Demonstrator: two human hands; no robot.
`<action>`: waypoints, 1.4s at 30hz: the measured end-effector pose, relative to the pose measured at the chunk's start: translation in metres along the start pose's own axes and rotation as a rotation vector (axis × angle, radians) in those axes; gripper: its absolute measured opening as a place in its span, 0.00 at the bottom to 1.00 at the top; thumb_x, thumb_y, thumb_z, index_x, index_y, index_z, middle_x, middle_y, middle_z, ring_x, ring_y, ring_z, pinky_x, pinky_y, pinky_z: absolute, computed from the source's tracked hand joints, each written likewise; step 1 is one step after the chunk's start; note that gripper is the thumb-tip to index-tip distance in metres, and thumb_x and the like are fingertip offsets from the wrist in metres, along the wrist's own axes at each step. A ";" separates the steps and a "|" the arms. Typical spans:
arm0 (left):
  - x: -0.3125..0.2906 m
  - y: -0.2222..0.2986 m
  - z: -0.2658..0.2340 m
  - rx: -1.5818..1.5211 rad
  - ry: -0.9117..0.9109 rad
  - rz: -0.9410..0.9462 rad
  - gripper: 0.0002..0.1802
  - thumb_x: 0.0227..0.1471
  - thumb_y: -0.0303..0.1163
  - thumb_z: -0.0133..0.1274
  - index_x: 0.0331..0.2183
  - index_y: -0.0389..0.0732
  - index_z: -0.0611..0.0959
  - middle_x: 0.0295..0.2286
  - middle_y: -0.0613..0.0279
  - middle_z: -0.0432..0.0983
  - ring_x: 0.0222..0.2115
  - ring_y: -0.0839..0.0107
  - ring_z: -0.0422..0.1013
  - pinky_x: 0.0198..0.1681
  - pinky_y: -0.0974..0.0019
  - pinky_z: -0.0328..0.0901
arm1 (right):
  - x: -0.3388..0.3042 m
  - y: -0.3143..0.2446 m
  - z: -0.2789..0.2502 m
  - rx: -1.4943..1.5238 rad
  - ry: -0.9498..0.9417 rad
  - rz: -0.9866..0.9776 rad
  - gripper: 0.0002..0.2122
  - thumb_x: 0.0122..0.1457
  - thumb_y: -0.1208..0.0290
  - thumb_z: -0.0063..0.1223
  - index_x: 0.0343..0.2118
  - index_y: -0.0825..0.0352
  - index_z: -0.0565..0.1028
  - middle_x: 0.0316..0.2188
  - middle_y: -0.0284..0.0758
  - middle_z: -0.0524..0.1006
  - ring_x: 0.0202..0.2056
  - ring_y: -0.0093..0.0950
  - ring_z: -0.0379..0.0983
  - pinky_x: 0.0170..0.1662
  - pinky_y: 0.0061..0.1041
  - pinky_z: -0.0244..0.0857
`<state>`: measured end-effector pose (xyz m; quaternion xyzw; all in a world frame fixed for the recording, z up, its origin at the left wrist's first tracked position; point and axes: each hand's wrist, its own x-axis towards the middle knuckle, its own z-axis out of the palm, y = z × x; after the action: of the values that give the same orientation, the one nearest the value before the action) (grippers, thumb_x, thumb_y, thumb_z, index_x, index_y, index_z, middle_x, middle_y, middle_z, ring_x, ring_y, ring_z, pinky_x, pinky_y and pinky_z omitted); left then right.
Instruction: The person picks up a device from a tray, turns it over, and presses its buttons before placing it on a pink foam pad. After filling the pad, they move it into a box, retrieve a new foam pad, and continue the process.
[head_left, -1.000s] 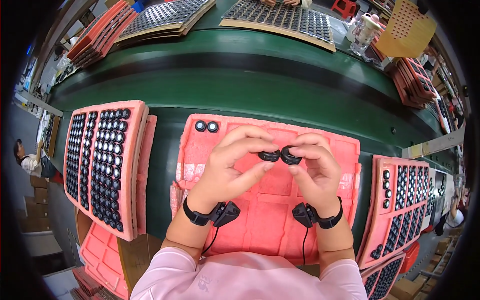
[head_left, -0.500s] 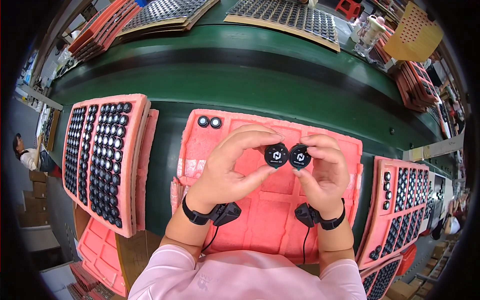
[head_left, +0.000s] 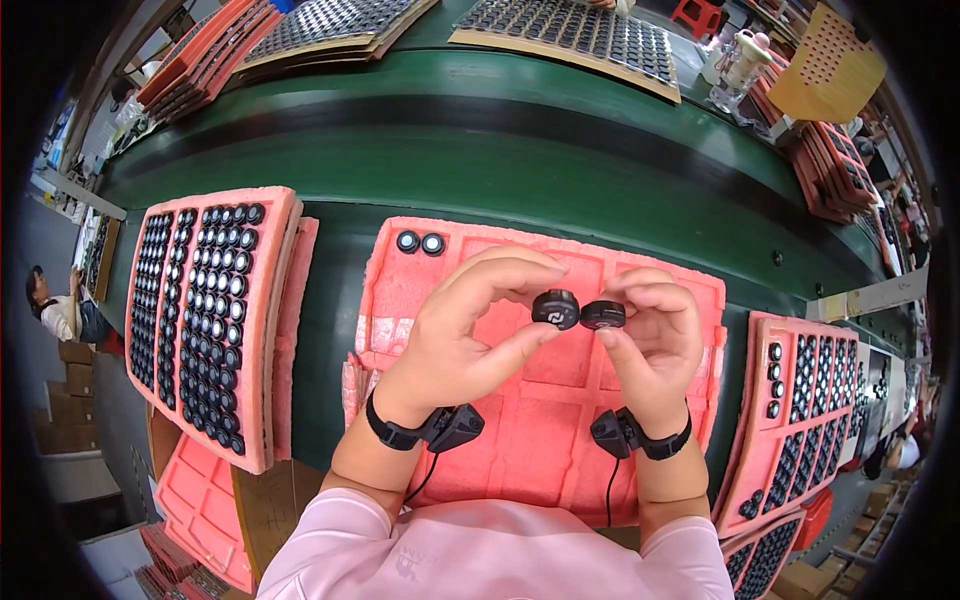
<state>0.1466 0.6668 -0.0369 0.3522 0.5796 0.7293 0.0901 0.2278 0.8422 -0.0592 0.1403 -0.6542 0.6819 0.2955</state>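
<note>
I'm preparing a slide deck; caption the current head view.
Left hand and right hand each hold a round black part above a pink tray bearing two pale-centred pieces.

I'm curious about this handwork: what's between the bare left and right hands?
In the head view, a round black disc in the left hand and another round black disc in the right hand.

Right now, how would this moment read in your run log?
left hand: holds black disc; right hand: holds another disc; pink tray: below, two pieces upper left
</note>
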 end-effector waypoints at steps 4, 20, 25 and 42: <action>0.002 -0.003 -0.003 0.143 -0.061 0.055 0.15 0.44 0.19 0.60 0.38 0.32 0.81 0.44 0.51 0.72 0.42 0.65 0.71 0.44 0.64 0.68 | 0.000 -0.001 -0.001 0.066 -0.012 0.030 0.15 0.51 0.89 0.56 0.40 0.69 0.68 0.41 0.41 0.70 0.43 0.31 0.72 0.47 0.30 0.69; 0.001 -0.009 -0.001 -0.151 -0.099 -0.054 0.13 0.45 0.14 0.55 0.37 0.31 0.78 0.37 0.52 0.74 0.41 0.65 0.71 0.45 0.63 0.68 | 0.002 -0.008 0.001 -0.254 -0.056 0.001 0.13 0.50 0.88 0.56 0.37 0.69 0.69 0.36 0.38 0.70 0.38 0.27 0.69 0.41 0.25 0.67; 0.001 -0.010 -0.003 -0.151 -0.110 -0.006 0.13 0.45 0.13 0.55 0.37 0.31 0.78 0.38 0.52 0.73 0.40 0.66 0.71 0.45 0.64 0.68 | 0.001 -0.007 0.002 -0.236 -0.057 -0.007 0.12 0.51 0.87 0.56 0.38 0.70 0.70 0.37 0.38 0.70 0.38 0.27 0.69 0.41 0.24 0.67; 0.001 -0.010 -0.001 0.222 -0.101 0.224 0.12 0.46 0.18 0.60 0.36 0.34 0.79 0.33 0.56 0.73 0.33 0.70 0.71 0.36 0.69 0.68 | 0.000 -0.006 0.003 -0.275 -0.043 -0.067 0.10 0.54 0.83 0.57 0.39 0.70 0.73 0.33 0.38 0.73 0.33 0.28 0.70 0.35 0.22 0.65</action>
<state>0.1423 0.6695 -0.0456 0.4587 0.6084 0.6476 -0.0020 0.2308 0.8389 -0.0540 0.1351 -0.7426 0.5724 0.3204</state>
